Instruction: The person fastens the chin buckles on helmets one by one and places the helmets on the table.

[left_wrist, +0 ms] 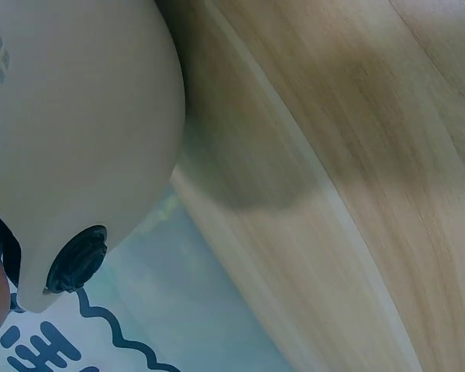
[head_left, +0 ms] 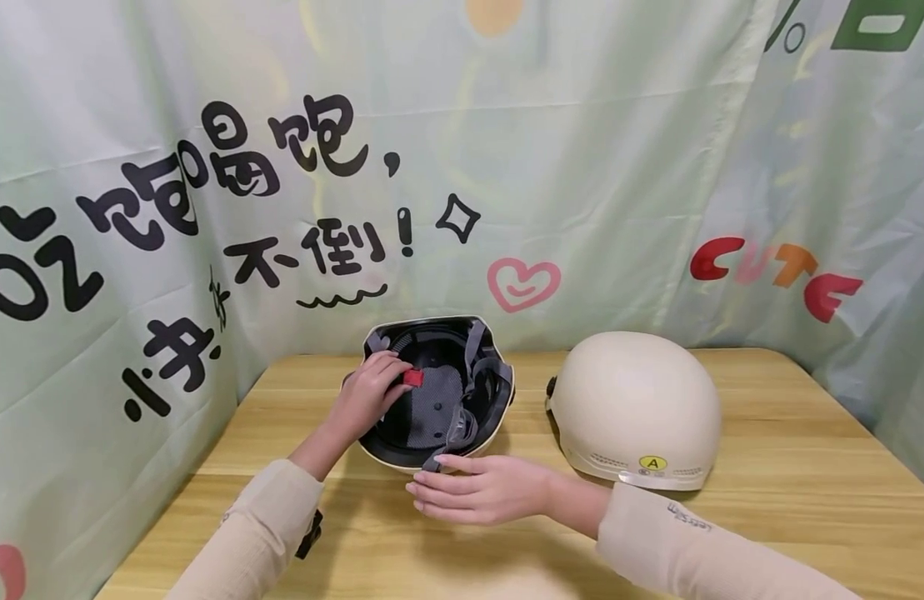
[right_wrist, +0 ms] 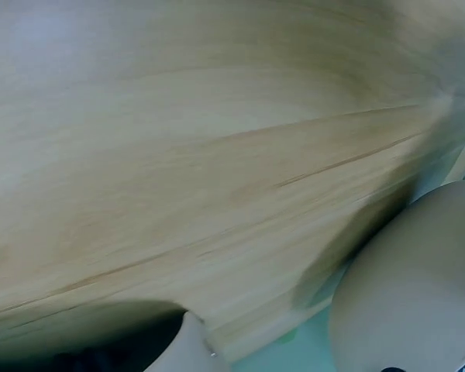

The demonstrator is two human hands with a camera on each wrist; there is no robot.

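An upturned cream helmet (head_left: 499, 425) shows its black lining, grey padding and grey straps. My left hand (head_left: 366, 392) reaches over its left rim and pinches a red buckle piece (head_left: 413, 378) above the padding. At the near rim, my right hand (head_left: 480, 490) has its fingers stretched out, fingertips beside a grey strap (head_left: 432, 462) that hangs over the edge. The left wrist view catches the helmet's outer shell (left_wrist: 93, 116) with a round black fitting (left_wrist: 77, 258); the fingers are out of sight there. The right wrist view also shows the shell (right_wrist: 418, 287).
A second cream helmet (head_left: 634, 400), upright with a yellow "A" sticker (head_left: 652, 462), sits to the right, close behind my right forearm. Both helmets are on a wood-grain table (head_left: 791, 467). A printed curtain (head_left: 596, 167) hangs behind and at the sides.
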